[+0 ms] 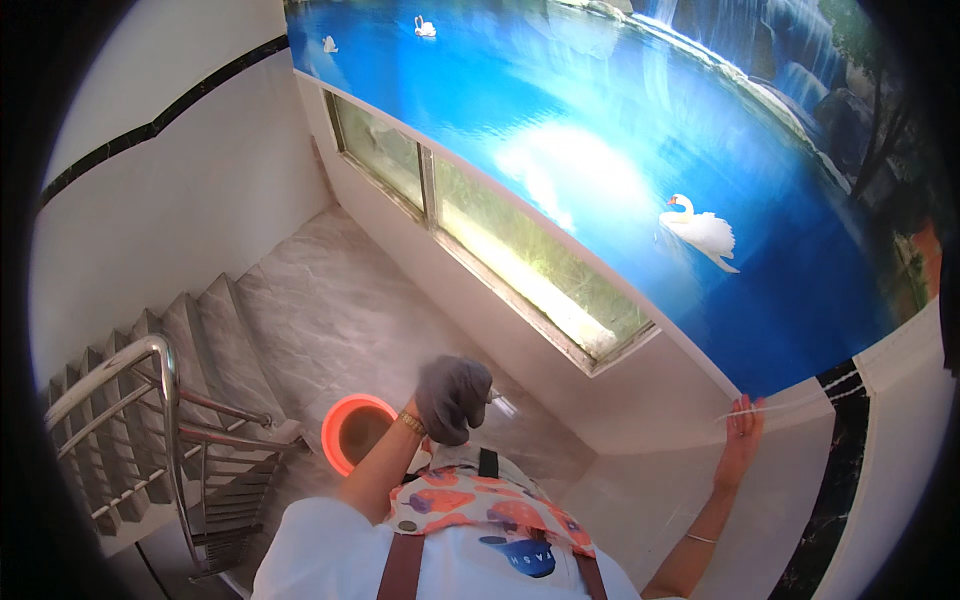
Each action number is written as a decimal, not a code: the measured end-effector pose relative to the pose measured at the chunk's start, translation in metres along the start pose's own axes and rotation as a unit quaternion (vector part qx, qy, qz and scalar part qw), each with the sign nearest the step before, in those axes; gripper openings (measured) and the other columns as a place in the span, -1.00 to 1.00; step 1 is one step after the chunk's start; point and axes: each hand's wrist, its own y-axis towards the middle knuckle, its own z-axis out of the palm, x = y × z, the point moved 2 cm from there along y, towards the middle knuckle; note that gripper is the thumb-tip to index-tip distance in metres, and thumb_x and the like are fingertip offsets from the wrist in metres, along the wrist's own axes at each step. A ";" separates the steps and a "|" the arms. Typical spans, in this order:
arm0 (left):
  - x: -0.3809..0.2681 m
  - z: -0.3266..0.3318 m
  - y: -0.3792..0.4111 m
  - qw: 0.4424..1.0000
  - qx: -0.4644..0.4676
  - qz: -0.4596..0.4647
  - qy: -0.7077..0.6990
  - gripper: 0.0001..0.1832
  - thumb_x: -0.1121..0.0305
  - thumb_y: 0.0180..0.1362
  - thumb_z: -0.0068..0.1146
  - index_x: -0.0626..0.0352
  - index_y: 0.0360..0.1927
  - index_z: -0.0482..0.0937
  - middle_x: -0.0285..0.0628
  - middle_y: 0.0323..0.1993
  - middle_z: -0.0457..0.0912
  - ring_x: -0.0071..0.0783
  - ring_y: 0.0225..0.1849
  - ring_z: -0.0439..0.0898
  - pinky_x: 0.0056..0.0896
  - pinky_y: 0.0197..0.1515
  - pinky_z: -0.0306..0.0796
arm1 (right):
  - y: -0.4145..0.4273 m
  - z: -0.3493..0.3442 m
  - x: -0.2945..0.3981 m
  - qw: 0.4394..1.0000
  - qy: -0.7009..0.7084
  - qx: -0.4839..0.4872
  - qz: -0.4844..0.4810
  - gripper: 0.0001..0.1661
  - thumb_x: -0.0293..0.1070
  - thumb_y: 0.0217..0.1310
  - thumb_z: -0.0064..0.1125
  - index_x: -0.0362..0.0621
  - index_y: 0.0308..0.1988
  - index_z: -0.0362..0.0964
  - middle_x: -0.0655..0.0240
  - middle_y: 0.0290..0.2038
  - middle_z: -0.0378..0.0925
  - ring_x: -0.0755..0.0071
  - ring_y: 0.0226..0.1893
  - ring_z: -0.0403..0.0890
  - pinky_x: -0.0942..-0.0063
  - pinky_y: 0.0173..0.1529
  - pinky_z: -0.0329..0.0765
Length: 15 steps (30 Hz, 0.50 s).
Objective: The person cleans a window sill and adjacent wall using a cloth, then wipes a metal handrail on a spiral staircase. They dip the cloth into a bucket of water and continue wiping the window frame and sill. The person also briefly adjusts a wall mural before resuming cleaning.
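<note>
My left hand [454,397] is wrapped in a bunched dark grey cloth [450,394] in front of my apron; whether this is a rag or a glove is hard to tell. Close beside that arm stands an orange-red plastic bucket [341,409] of murky water on the landing floor. Stretched out to the side, my right hand [742,420] touches the lower corner of a large wall picture [780,300] of a lake with swans. White cord [817,397] runs past its fingers, and I cannot tell whether they grip it.
A window [525,262] with a dirty sill runs below the picture. To one side, stairs [187,330] with a stainless steel railing [169,375] lead off the marble-patterned landing [315,285]. Walls carry a black stone band [825,480].
</note>
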 end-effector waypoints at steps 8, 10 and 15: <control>0.014 0.030 -0.019 0.995 0.053 -0.079 0.009 -0.80 0.38 -0.33 0.34 0.07 -0.56 0.55 -0.22 -0.48 0.55 -0.37 -0.39 0.50 -0.50 -0.32 0.37 | 0.004 0.011 0.133 0.968 0.179 0.099 -0.148 -0.55 -0.01 0.41 -0.29 -0.07 0.01 0.35 0.45 -0.56 0.30 0.59 -0.51 0.30 0.59 -0.34 0.30; 0.016 0.038 -0.015 0.991 0.085 -0.099 -0.039 -0.75 0.28 -0.22 0.32 0.03 -0.40 0.59 -0.19 -0.31 0.57 -0.35 -0.21 0.50 -0.50 -0.15 0.35 | -0.003 -0.004 0.124 0.917 -0.206 -0.157 -0.303 -0.63 -0.07 0.41 -0.31 -0.06 -0.28 0.34 0.48 -0.60 0.19 0.60 -0.57 0.19 0.61 -0.45 0.15; -0.012 0.040 -0.008 0.987 -0.040 -0.019 -0.152 -0.85 0.42 -0.10 0.15 0.27 -0.65 0.57 -0.09 -0.60 0.57 -0.36 -0.55 0.52 -0.50 -0.47 0.41 | -0.026 -0.008 -0.041 0.930 -0.276 -0.077 -0.231 -0.67 -0.18 0.38 -0.21 -0.12 -0.42 0.31 0.50 -0.57 0.22 0.64 -0.55 0.22 0.65 -0.48 0.17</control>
